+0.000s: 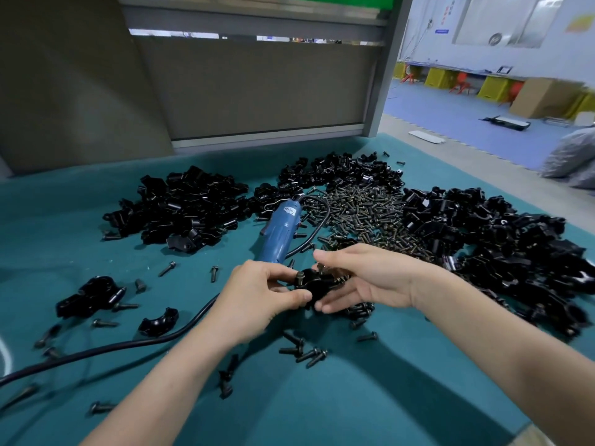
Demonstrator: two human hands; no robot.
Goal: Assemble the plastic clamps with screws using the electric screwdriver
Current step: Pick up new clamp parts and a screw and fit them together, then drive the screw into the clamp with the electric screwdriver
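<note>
While your left hand [264, 291] pinched the clamp [310, 286] at near centre and your right hand [363, 278] curled around it, you were seating a screw [299, 276]; next you probably needed the screwdriver [279, 235], lying just beyond.

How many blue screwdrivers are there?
1. The blue electric screwdriver lies on the teal tabletop, between the left heap of black plastic clamp parts and the screw pile. The heaps could hide another.

Both forearms [180, 365], left hand [260, 294] and right hand [363, 280] are bare.
</note>
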